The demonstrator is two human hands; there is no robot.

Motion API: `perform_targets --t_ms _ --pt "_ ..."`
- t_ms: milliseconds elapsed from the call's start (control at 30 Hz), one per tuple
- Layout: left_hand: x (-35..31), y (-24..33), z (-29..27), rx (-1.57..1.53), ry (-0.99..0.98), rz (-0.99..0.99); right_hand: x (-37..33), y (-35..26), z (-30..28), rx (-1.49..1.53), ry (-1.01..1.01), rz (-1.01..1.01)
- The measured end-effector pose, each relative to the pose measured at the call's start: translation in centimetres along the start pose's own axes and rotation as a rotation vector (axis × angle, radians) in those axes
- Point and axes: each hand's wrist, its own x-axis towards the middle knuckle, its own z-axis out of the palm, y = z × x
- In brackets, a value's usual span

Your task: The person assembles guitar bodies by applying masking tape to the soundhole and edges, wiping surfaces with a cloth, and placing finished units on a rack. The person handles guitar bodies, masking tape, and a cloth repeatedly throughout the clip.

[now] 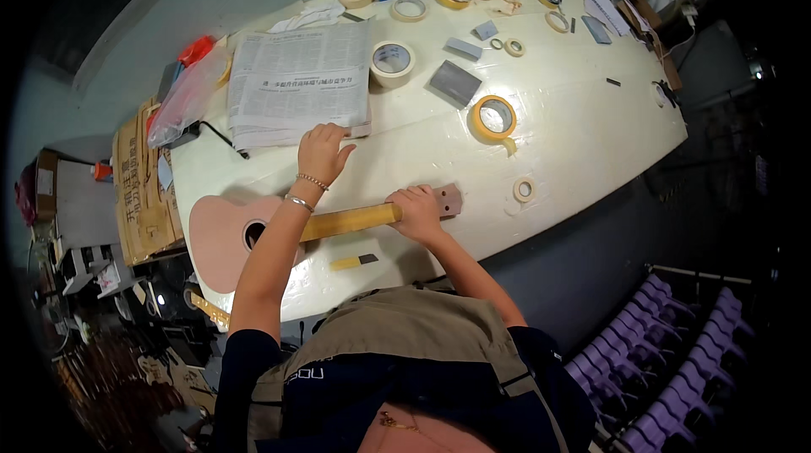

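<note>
An unpainted, pale pink ukulele [221, 233] lies on the table, its round sound hole partly behind my left forearm. Yellow masking tape [351, 221] covers the fretboard along the neck. Near the bare headstock [449, 199], my right hand [416, 210] is closed round the neck. My left hand [324, 154] reaches over the body to the near right corner of a newspaper stack [296, 85]. Its thumb stands apart and its fingers rest at the paper's edge; the fingertips are partly hidden. A small yellow-and-black scraper-like strip [353, 262] lies just in front of the neck.
Tape rolls surround the work: a wide cream roll [393, 62], a yellow roll [492, 119] and a small roll [524, 190]. Grey sanding blocks [454, 84] lie beyond. A plastic bag [190, 102] sits left of the newspaper. Purple clamp-like racks [638, 335] stand off the table's right.
</note>
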Motion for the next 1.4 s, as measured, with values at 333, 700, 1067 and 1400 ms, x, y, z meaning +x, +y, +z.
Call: perform_targets --t_ms 333,700,1067,1400 --pt "5.0 -5.7 5.5 -0.286 -0.110 -0.063 -0.8 1.7 1.8 -0.075 0.000 -0.037" --pt "6.6 -11.1 8.3 -0.789 -0.184 -0.389 -1.2 1.6 2.4 -0.044 0.154 -0.087" --pt "7.2 -8.8 6.4 -0.349 -0.004 -0.308 -0.9 1.6 1.1 -0.100 0.026 -0.059" --pt "7.9 -12.6 -3.0 -1.438 0.341 -1.141 -0.3 0.4 0.7 -0.113 -0.011 -0.055"
